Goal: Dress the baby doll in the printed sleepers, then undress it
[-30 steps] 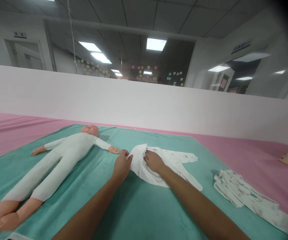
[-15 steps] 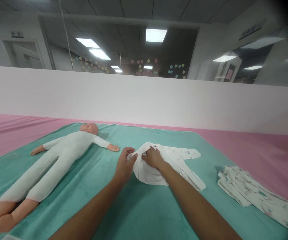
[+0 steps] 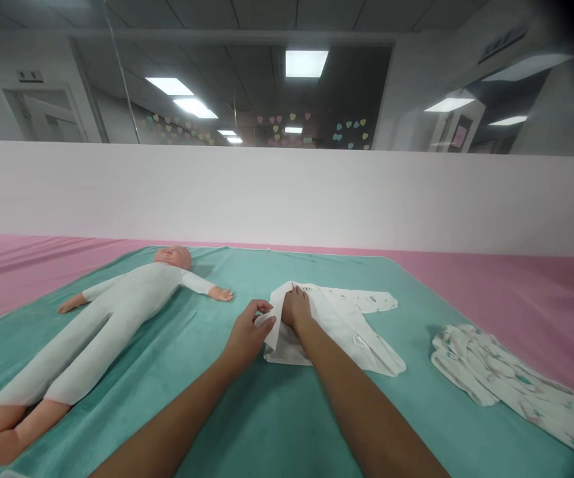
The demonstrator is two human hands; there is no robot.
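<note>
Fold partly made, not finished: left hand (image 3: 247, 334) pinched the near left edge of the white baby garment (image 3: 334, 325), fingers closed on cloth; right hand (image 3: 295, 309) pressed flat and open on the doubled part. One sleeve and one leg still spread rightward. Garment thin, white, faintly printed, lying mid green mat (image 3: 267, 425). Farther left, doll (image 3: 112, 315) on its back; right, second crumpled garment (image 3: 496, 382).
</note>
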